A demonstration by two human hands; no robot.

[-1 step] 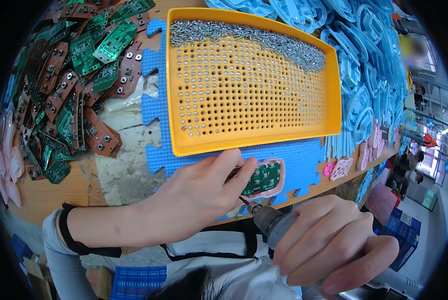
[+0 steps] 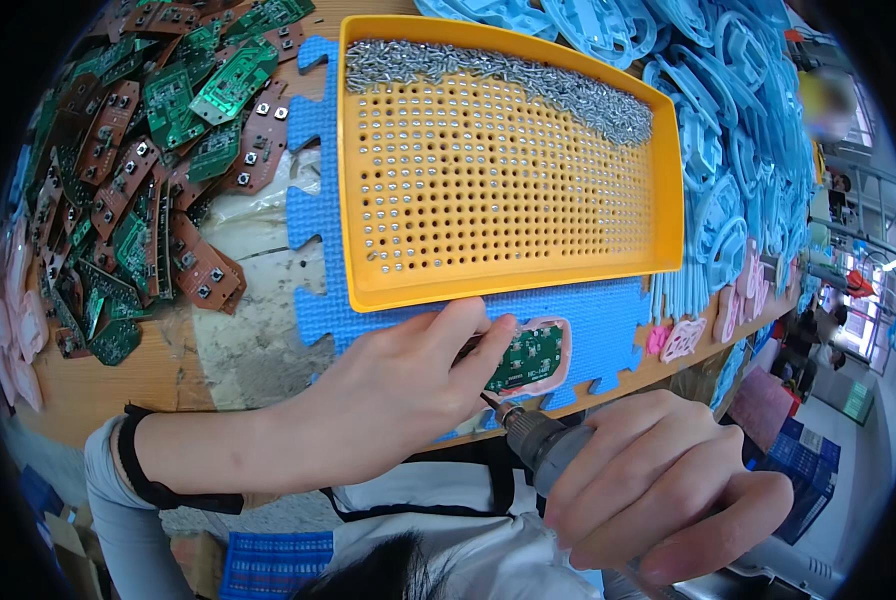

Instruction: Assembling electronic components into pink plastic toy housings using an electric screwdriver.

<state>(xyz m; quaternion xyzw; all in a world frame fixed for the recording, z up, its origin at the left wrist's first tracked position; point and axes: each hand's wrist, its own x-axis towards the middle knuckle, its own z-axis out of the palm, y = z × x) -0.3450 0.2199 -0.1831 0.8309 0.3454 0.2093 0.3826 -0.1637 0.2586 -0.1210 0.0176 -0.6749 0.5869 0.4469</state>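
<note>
green board (image 2: pixel 530 358) sitting in pink shell (image 2: pixel 566 352), partly hidden, over blue foam mat (image 2: pixel 608 318); grey screwdriver (image 2: pixel 540 440) tilted, dark tip (image 2: pixel 489 400) near shell's edge

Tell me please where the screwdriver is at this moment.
In the head view, the screwdriver is in the lower half, right of centre, gripped by the right hand; its tip is near the left hand and the green circuit board.

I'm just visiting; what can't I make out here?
All in the head view:
- Left end of the green circuit board: hidden by the left grip.
- Most of the grey tool's handle: hidden inside the right grip.
- Whether its bit touches a screw: too small, dark.
- Number of heaped screws: too small, overlapping.
- Far end of the light-blue parts pile: cut off by the top edge.
</note>
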